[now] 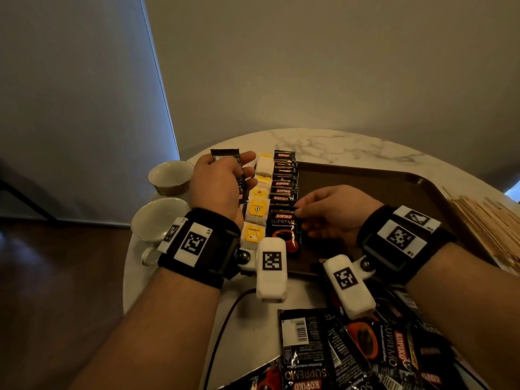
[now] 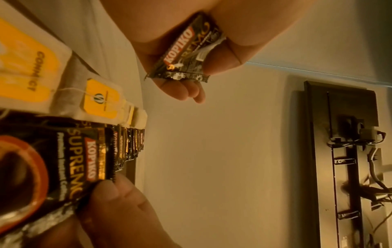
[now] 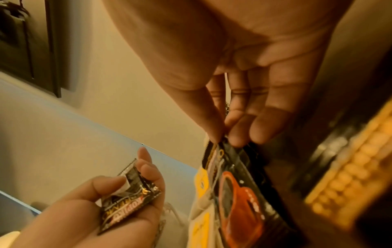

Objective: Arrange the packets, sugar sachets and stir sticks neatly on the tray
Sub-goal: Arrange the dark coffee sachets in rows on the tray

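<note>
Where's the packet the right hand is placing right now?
In the head view, the coffee packet sits at the near end of the Kopiko row on the tray's left side, beside the tea bags, pinched by the right hand.

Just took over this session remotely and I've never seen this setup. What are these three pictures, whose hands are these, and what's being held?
No machine here: a person wears one camera on the head and one on each wrist. The big picture looks down from the head; the other two look along each hand. The left hand grips a black coffee packet. The right hand pinches the top corner of the nearest packet in a packet row on the brown tray, beside a line of tea bags. Loose packets lie nearest the camera, stir sticks right, two cups left.
</note>
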The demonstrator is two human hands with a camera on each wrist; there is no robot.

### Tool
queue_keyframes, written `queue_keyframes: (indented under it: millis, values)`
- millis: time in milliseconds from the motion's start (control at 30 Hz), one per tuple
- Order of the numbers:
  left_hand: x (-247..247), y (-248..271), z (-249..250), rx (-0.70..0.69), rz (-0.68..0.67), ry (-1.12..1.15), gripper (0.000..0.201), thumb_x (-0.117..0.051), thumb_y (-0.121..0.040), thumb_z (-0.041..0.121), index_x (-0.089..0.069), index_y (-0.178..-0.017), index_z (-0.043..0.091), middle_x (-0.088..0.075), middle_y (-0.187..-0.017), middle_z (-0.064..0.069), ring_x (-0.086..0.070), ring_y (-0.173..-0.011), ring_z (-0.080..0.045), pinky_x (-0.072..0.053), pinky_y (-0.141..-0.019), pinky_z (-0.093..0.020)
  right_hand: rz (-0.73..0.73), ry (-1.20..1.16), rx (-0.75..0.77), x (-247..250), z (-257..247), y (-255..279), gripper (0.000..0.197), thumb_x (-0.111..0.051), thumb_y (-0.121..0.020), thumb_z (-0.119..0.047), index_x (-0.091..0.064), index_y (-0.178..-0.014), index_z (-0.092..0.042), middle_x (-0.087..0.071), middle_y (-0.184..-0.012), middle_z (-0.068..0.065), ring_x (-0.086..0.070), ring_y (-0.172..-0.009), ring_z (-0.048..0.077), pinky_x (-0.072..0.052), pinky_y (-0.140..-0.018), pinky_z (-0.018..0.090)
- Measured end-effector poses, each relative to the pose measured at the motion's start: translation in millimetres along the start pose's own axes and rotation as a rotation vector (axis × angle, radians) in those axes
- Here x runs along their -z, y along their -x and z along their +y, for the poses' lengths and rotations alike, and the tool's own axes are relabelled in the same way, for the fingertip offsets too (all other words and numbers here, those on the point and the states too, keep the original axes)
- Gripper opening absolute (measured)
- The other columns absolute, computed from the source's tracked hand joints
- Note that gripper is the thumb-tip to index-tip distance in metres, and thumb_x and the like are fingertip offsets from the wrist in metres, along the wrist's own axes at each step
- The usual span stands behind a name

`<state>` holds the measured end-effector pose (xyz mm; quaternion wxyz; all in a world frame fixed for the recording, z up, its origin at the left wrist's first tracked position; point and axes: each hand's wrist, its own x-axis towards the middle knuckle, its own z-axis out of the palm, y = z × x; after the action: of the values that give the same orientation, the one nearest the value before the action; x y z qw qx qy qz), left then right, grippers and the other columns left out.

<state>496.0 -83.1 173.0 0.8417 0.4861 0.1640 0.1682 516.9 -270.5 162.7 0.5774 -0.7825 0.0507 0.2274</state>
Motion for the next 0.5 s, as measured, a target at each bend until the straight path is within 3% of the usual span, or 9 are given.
queue_keyframes:
  millis: [167,500]
  values:
    - [1.8,-2.3,0.8,0.012,0.009,-0.018,0.03,-0.043,-0.089,-0.009,-0.059,-0.104,0.012,-0.079,-0.094,-0.007,-0.068,-0.074,-0.016,-0.06,-0.068,-0.031,0.027,0.057,-0.014,-5.9,1.7,-4.4,0.009,-0.075,-0.087,-0.006,-0.073,-0.094,-0.01,-0.077,-0.085,0.005,-0.072,-0.078,0.017,-0.06,-0.065,0.031]
    - [0.4,-0.9,-1.9,0.013,-0.007,-0.038,0.025,-0.045,-0.088,-0.009,-0.059,-0.096,0.01,-0.07,-0.088,-0.008,-0.068,-0.073,-0.02,-0.059,-0.067,-0.033,0.018,0.054,-0.051,-4.3,-0.1,-5.8,0.012,-0.077,-0.086,-0.009,-0.072,-0.097,-0.01,-0.078,-0.082,0.005,-0.072,-0.07,0.016,-0.059,-0.061,0.03]
